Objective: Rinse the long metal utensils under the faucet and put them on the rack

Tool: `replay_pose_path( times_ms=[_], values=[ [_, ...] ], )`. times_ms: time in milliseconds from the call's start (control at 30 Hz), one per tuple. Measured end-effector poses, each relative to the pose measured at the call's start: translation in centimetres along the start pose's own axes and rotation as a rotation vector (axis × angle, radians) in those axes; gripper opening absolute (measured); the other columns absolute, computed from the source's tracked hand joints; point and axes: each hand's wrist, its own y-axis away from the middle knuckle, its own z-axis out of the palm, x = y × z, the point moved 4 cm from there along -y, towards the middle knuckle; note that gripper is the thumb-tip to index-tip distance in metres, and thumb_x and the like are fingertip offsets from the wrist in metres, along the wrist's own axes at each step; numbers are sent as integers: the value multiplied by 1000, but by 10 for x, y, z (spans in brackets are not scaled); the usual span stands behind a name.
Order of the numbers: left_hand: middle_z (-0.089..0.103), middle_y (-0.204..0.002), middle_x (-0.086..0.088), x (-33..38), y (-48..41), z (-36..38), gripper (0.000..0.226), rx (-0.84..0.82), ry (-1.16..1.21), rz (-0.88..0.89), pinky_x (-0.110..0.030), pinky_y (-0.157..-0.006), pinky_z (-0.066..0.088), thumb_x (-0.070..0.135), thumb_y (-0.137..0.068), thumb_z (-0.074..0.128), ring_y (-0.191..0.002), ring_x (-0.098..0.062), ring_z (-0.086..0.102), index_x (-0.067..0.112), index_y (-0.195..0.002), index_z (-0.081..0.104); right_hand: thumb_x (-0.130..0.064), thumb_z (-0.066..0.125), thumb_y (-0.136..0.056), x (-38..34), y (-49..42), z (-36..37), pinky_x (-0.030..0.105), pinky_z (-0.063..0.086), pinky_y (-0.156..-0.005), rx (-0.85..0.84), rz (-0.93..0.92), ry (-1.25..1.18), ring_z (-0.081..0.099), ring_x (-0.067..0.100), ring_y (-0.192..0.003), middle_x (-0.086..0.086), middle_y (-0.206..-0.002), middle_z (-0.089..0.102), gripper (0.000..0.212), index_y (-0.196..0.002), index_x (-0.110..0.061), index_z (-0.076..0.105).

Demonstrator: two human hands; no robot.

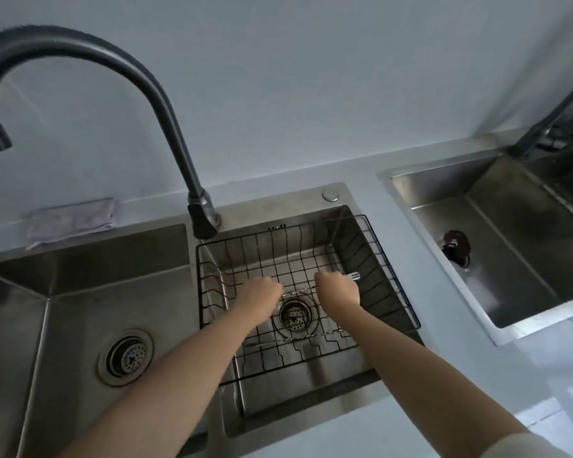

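Note:
A black wire rack (391, 276) sits in the right basin (311, 391) of a steel double sink. Both my hands reach down into it. My left hand (262, 294) and my right hand (336, 289) each grip one thin, twisted long metal utensil (299, 290) that spans between them just above the rack floor. Its forked tip (355, 276) sticks out past my right hand. A second long metal utensil (298, 338) lies flat on the rack nearer to me. The dark gooseneck faucet (166, 104) arches to the left, away from the rack; no water is visible.
The left basin (80, 292) has a round drain (124, 357). A folded pale cloth (70, 219) lies on the counter behind it. A separate steel sink (510, 259) with a dark plug (457, 247) is at the right. A drain strainer (294, 315) shows under the rack.

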Motion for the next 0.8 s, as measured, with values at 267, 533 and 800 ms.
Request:
replay_pose_path(
  times_ms=[267, 533, 800],
  values=[
    [68, -103, -14, -1, -14, 39, 28, -128, -85, -91, -35, -77, 51, -5, -88, 44, -98, -30, 63, 5, -103, 65, 4, 41, -90, 0, -15, 31, 36, 48, -86, -119, -131, 180, 58, 29, -111, 12, -118, 61, 32, -116, -5, 58],
    [67, -103, -16, 1, -17, 49, 26, -158, -109, -93, -37, -78, 51, -9, -84, 43, -97, -33, 63, 1, -101, 61, 1, 39, -94, -4, -20, 33, 36, 47, -88, -143, -145, 185, 54, 30, -115, 13, -121, 58, 35, -124, -7, 54],
    [67, -105, -13, -5, -1, 28, 24, -49, -49, -55, -35, -78, 50, -1, -91, 43, -99, -28, 62, 4, -108, 60, 6, 43, -90, -11, -13, 26, 33, 48, -86, -102, -89, 114, 53, 28, -114, 13, -121, 57, 30, -116, -2, 55]
  ],
)
